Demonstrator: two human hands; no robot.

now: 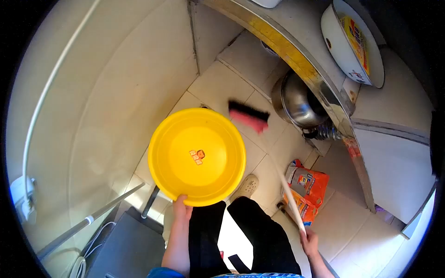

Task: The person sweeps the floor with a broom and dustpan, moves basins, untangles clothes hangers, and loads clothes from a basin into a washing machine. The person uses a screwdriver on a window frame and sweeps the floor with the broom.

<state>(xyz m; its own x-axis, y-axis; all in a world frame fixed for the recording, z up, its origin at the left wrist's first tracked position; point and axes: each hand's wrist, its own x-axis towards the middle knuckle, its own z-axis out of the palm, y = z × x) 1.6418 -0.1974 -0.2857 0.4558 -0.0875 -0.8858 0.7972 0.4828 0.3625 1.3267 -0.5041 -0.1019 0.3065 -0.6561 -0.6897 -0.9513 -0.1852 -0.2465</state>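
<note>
My left hand (182, 209) grips the near rim of a round yellow basin (197, 157), thumb over the edge. The basin is held above the floor, its inside facing up, with a small orange-and-white sticker on its bottom. In my right hand (309, 242) is the white handle of a broom (285, 183), fingers wrapped round its upper end. The broom's pink head with black bristles (249, 114) is at the floor ahead, to the right of the basin, and looks blurred. Whether the bristles touch the tiles I cannot tell.
Orange detergent bags (309, 190) stand on the floor at the right, beside the broom handle. A metal pot (301, 104) sits under the counter (296, 41), which carries an enamel basin (354, 44). A grey box (125, 245) and a pole (92, 217) are at the lower left.
</note>
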